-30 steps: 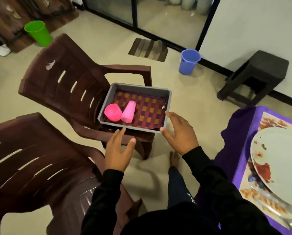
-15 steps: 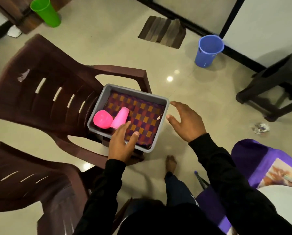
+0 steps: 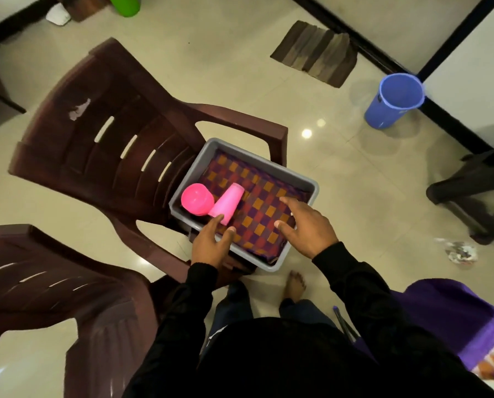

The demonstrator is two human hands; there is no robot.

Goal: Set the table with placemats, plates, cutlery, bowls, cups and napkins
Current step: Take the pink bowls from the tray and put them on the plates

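Two brown slatted plastic chairs (image 3: 102, 145); the farther one carries one grey plastic tub (image 3: 306, 185). In the tub: one round pink bowl (image 3: 197, 199), one tapered pink cup (image 3: 228, 203) on its side touching the bowl, one checked woven placemat (image 3: 257, 205) lining the bottom. Left hand (image 3: 211, 245) released, fingers straight, fingertip at the cup's rim. Right hand (image 3: 308, 225) spread over the placemat, grasping nothing. One blue bucket (image 3: 395, 100) on glossy tile, far right. Versus 0.5 s ago: right hand was outside the tub, now over it.
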